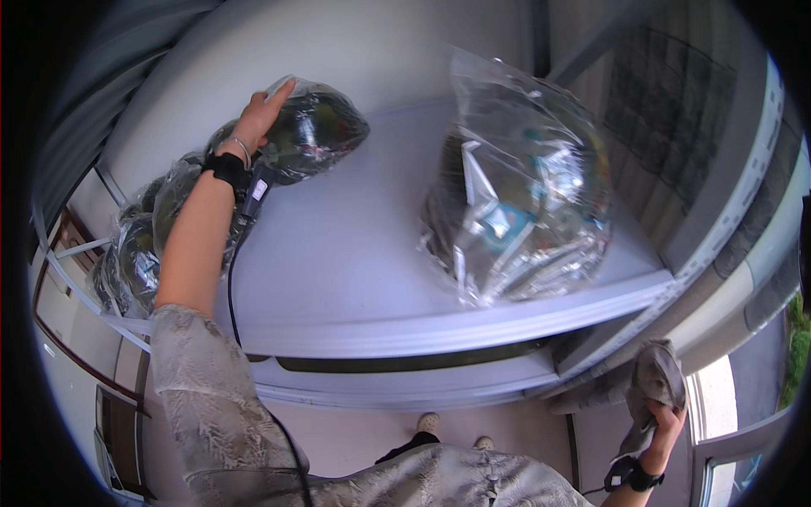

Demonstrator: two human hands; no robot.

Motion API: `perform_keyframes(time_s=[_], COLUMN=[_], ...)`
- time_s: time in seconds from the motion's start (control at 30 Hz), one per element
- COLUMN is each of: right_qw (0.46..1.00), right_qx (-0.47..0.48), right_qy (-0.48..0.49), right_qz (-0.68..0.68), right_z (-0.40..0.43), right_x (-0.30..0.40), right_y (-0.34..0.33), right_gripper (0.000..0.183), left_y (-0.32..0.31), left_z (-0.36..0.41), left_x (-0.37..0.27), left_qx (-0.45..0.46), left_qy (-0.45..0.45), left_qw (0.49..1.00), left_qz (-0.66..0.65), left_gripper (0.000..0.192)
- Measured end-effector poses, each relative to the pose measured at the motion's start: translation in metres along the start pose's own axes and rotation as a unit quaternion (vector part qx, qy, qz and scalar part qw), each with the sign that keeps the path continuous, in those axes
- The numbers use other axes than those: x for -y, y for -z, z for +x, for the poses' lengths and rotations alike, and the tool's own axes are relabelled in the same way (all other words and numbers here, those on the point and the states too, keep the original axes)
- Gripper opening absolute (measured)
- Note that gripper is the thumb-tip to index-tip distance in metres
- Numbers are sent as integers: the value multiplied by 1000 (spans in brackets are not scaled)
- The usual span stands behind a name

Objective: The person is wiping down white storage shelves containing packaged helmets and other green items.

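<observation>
My left hand (256, 120) reaches to the back left of a white metal shelf and touches a dark, rounded object in clear plastic wrap (317, 130). Its index finger lies across the top; whether the fingers grip the wrap is unclear. Low on the right, my right hand (666, 421) grips a bunched grey-brown cloth (659, 374), held out past the shelf's front edge. A larger dark, rounded item in a loose clear plastic bag (526, 190) sits on the right part of the shelf (355, 253). Glare and slight blur hide what exactly the bags hold.
More plastic-wrapped dark items (136, 253) stand along the left, partly behind my forearm. A black cable (233, 291) trails from my left wrist. A perforated upright post (728, 209) and curtains (665, 114) border the right side. A lower shelf (405, 380) lies underneath.
</observation>
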State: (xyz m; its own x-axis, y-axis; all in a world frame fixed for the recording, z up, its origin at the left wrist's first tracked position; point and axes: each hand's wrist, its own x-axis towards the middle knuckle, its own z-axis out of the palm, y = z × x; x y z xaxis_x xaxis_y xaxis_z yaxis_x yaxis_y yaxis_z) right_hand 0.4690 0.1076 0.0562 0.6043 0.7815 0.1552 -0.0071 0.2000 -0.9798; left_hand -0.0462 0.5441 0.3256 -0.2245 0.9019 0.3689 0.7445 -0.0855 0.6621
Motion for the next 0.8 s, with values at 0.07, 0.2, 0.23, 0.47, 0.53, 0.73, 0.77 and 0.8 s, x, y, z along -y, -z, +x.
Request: perform_keyframes(time_s=[0.07,0.2,0.23,0.47,0.53,0.73,0.77,0.8], right_qw=[1000,992,991,980,977,970,969,968], right_qx=[-29,-116,-127,-199,-212,-243,-246,-251], right_qy=[0,-29,-26,-24,-28,-26,-26,-24], right_qz=[12,-31,-28,-12,-5,4,7,13], right_z=[-6,-21,-19,-30,-36,-51,-54,-55], right_x=[-4,-12,-15,-32,-38,-46,-48,-51], right_y=[-12,-20,-25,-38,-40,-34,-33,-30], right_gripper=[63,58,58,59,59,60,61,61], left_y=[9,21,20,-8,-15,-44,-49,-53], left_z=[29,66,69,75,91,82,85,83], left_x=[41,80,84,79,75,18,13,8], left_qx=[-19,51,55,149,145,223,207,204], left_qy=[20,72,75,61,63,-16,-28,-19], left_qw=[1000,996,995,980,985,973,978,979], left_qz=[3,-20,-24,-120,-65,-54,-13,-13], left_gripper=[116,119,119,117,115,114,114,115])
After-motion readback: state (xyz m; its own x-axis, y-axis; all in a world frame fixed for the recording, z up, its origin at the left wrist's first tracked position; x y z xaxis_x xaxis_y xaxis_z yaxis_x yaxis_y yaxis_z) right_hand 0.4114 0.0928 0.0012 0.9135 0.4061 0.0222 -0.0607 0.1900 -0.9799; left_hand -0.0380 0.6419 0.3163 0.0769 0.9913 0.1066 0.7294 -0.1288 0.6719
